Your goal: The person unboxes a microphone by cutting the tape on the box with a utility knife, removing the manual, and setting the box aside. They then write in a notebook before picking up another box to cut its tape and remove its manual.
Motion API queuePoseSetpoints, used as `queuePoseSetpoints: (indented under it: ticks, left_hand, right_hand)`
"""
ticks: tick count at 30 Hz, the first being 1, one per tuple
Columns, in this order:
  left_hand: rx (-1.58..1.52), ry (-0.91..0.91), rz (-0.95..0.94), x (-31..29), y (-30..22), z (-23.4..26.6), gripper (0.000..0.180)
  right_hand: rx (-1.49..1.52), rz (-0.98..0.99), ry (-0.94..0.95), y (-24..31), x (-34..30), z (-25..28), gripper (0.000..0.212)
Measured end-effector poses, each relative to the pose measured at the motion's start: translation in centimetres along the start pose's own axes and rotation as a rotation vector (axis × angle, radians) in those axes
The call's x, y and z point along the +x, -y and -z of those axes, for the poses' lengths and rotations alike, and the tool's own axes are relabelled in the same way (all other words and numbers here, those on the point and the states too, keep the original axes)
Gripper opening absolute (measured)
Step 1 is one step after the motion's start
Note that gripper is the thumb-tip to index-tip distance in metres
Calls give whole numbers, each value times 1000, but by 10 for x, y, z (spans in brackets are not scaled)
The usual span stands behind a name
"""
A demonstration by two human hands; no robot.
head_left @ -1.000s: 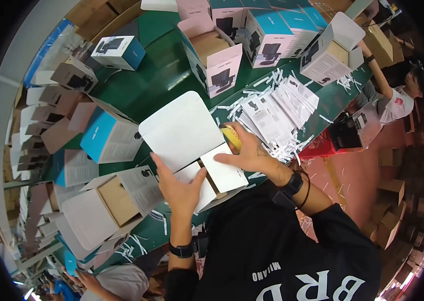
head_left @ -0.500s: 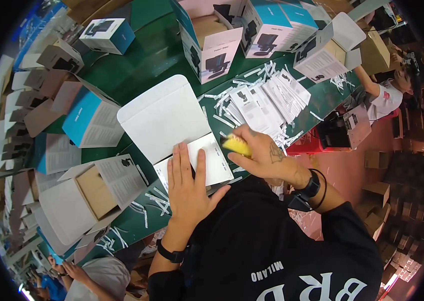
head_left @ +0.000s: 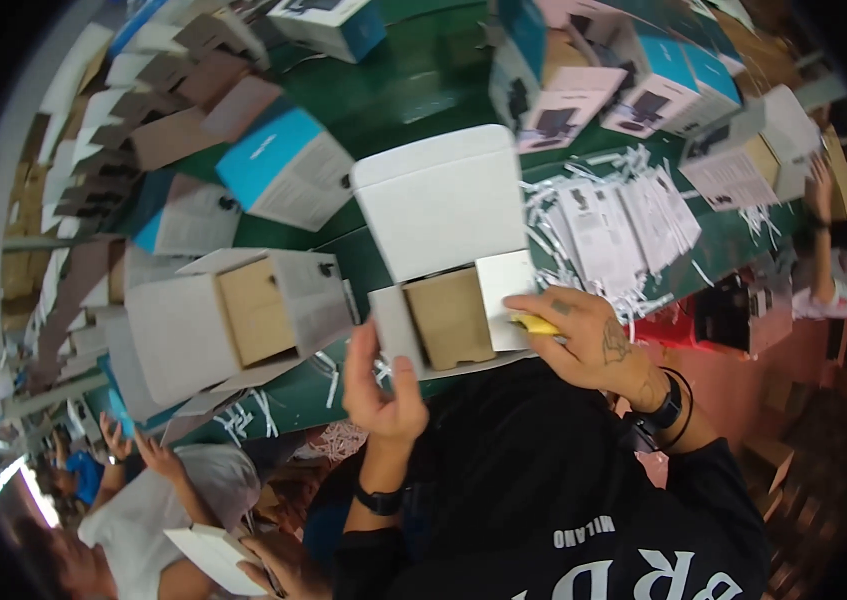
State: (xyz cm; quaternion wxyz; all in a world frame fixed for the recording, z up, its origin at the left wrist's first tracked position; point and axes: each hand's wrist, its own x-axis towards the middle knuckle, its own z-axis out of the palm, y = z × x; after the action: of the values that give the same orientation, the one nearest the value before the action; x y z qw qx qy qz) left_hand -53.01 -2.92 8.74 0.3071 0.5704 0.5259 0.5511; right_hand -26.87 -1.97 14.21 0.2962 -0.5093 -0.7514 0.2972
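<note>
A carton (head_left: 441, 200) stands in front of me with its large white lid flap folded back. Inside it a brown cardboard insert (head_left: 451, 320) shows. My left hand (head_left: 383, 392) is at the carton's near left side, by the left side flap (head_left: 395, 322). Its fingers are apart and hold nothing. My right hand (head_left: 591, 340) is closed around a small yellow tool (head_left: 537, 325) with a dark tip, whose exact kind I cannot make out. The fingers of that hand rest at the carton's white right side flap (head_left: 504, 285), which lies outward.
Printed leaflets (head_left: 598, 235) lie on paper strips on the green table (head_left: 413, 85). To the left is another opened carton (head_left: 148, 345); blue-and-white cartons (head_left: 283, 165) stand beyond. A co-worker's hand (head_left: 278, 565) holds a white pad (head_left: 213, 560) at lower left.
My left hand has lifted off the carton's top and moved to its left side. The side flaps have spread, uncovering the brown insert. My right hand has come onto the right flap. The view has shifted.
</note>
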Motion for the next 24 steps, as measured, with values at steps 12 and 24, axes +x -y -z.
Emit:
queuePoseSetpoints:
  ticks: [12,24]
  left_hand:
    - [540,739,-361,25,-32,-37,82]
    - [717,726,-474,19,-23,-47,83]
  right_hand:
    - [319,-559,43,3,-4,14,24]
    - [-29,-248,45,-26,-6,26,31]
